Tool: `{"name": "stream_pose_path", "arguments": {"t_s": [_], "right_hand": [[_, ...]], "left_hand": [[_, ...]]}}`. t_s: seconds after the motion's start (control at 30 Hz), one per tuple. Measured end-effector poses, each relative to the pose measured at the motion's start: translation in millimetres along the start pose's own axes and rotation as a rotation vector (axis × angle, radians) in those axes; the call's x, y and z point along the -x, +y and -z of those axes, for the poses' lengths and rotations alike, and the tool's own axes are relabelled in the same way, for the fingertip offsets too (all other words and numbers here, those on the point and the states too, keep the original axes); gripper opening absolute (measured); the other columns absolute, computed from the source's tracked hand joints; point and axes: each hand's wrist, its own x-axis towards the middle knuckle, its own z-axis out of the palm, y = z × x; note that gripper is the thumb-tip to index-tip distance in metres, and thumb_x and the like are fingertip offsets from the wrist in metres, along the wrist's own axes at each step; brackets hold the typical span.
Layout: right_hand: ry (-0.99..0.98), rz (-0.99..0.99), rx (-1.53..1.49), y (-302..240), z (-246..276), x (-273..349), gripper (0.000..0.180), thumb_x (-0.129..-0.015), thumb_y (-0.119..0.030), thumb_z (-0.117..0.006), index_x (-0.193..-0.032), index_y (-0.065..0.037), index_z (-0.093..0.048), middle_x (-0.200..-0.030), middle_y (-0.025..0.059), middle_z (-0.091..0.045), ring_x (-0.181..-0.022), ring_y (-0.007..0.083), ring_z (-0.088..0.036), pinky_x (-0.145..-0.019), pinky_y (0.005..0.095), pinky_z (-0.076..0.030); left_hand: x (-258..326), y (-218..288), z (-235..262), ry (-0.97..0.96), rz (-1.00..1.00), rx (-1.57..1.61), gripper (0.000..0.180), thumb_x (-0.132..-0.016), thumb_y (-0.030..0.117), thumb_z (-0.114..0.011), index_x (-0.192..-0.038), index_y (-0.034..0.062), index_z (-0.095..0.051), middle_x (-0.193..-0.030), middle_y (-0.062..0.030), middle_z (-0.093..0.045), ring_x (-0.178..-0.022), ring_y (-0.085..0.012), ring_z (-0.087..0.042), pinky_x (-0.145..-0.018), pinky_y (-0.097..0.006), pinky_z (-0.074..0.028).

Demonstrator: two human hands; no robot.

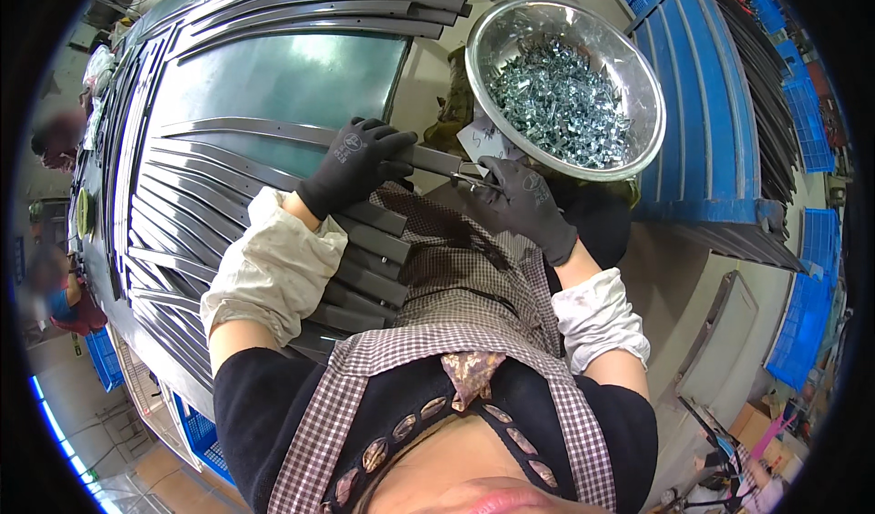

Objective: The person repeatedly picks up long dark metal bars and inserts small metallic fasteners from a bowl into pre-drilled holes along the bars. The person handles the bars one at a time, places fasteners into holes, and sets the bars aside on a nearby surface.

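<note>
Over the table's right edge, my left hand (355,163) in a dark work glove is closed round a long dark grey strip (433,159). The strip's free end points right, towards my other hand. At that end my right hand (527,200), gloved alike, pinches a small shiny metal piece (470,176); its exact shape is partly hidden by the fingers. Just beyond my right hand stands a large round metal basin (643,58), tilted in view, with a heap of small shiny metal clips (561,99) in it.
Many similar curved strips (196,181) lie in rows on the green-topped table (273,81), some jutting past its edge near my lap. A blue metal rack (697,104) stands at right, with blue crates (807,122) beyond. Two people (62,295) are at far left.
</note>
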Motion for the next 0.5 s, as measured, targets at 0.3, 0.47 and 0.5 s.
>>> {"name": "stream_pose_path", "arguments": {"t_s": [0.3,0.47,0.5], "right_hand": [[-0.039,-0.054,0.003,7,4,2,0.052,-0.088,-0.040,-0.071,-0.123,-0.003,-0.059,-0.091,0.0166,-0.069,-0.080,0.0324,-0.069,-0.072,0.0422,-0.054],[-0.054,-0.021,-0.024,1,10,0,0.055,-0.085,-0.040,-0.075,-0.123,-0.004,-0.060,-0.089,0.0150,-0.069,-0.077,0.0299,-0.069,-0.070,0.0405,-0.054],[-0.041,0.022,0.007,3,7,0,0.055,-0.085,-0.040,-0.076,-0.123,-0.004,-0.060,-0.088,0.0148,-0.069,-0.076,0.0297,-0.069,-0.070,0.0404,-0.054]], "left_hand": [[0,0,-1,0.029,0.013,0.044,0.043,-0.076,0.028,-0.076,-0.112,0.0067,-0.068,-0.097,-0.0117,-0.070,-0.096,-0.0311,-0.064,-0.087,-0.041,-0.045],[-1,8,6,-0.015,0.046,0.110,0.046,-0.076,0.026,-0.078,-0.115,0.0065,-0.067,-0.100,-0.0122,-0.070,-0.097,-0.0321,-0.062,-0.092,-0.043,-0.044],[-1,8,5,-0.025,0.049,0.108,0.046,-0.076,0.026,-0.078,-0.115,0.0064,-0.067,-0.101,-0.0122,-0.070,-0.097,-0.0321,-0.062,-0.092,-0.042,-0.044]]}}
